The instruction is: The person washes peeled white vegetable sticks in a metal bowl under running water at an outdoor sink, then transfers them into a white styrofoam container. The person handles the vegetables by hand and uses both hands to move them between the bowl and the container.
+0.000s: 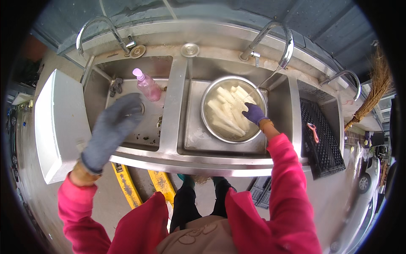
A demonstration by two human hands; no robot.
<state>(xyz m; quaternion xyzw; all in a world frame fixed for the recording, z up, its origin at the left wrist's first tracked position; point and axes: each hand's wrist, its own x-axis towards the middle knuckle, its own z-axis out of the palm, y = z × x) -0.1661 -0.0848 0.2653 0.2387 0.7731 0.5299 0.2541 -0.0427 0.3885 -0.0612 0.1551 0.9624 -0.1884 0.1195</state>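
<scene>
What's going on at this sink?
A person in gloves has their right hand at the pale, stick-like pieces in a metal bowl of water; whether it grips one isn't clear. The faucet above runs a thin stream into the bowl. The left hand, blurred, is over the left basin, where a pink pump bottle stands.

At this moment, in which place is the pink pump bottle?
In the head view, the pink pump bottle is in the left sink, beyond the gloved left hand and left of the metal bowl.
</scene>
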